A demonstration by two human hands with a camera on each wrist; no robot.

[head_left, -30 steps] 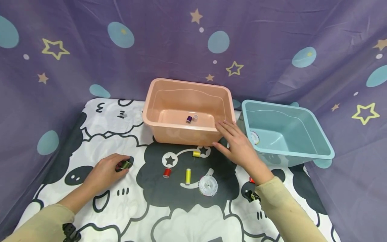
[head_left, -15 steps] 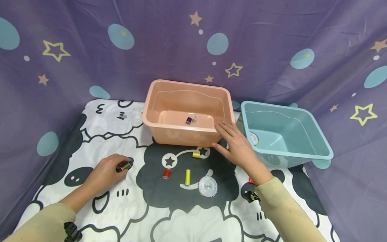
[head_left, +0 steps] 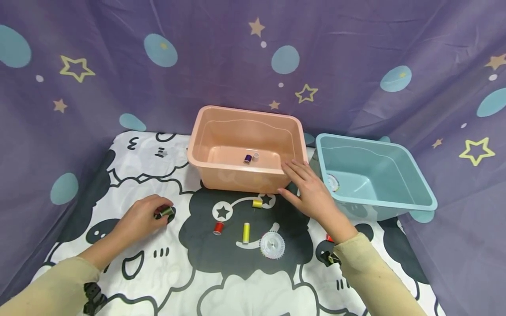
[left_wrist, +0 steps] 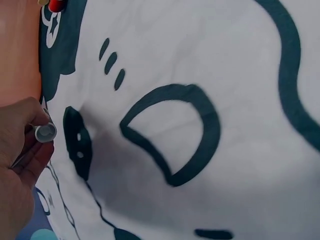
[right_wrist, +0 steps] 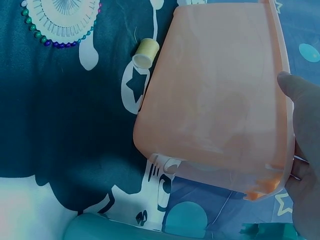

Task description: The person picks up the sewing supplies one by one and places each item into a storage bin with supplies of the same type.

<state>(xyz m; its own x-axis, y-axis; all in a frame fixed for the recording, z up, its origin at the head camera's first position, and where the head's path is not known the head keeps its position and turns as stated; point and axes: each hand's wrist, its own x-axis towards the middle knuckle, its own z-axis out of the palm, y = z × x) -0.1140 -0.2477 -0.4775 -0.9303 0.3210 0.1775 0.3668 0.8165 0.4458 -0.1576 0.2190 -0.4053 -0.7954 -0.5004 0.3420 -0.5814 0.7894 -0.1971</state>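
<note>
My left hand [head_left: 142,219] pinches a small green thread spool [head_left: 167,211] above the left of the cloth. Its pale round end [left_wrist: 46,132] faces the camera in the left wrist view. On the front right corner of a peach bin [head_left: 237,177] my right hand [head_left: 312,193] grips the rim, fingers over the edge and thumb outside. A purple spool [head_left: 247,159] and a white spool [head_left: 255,156] lie inside that bin. Between the hands are a red spool [head_left: 218,228], a tall yellow spool [head_left: 246,233], a short yellow spool [head_left: 257,203] and a pin wheel [head_left: 272,245].
A blue bin [head_left: 379,202] stands right of the peach one, with another pin wheel [head_left: 333,182] inside. Something red [head_left: 329,238] is partly hidden by the right forearm. A purple curtain [head_left: 221,66] hangs behind the patterned cloth [head_left: 174,259].
My left hand has risen slightly with the green thread spool. The right hand keeps its place on the peach bin, and the head view has shifted a little.
</note>
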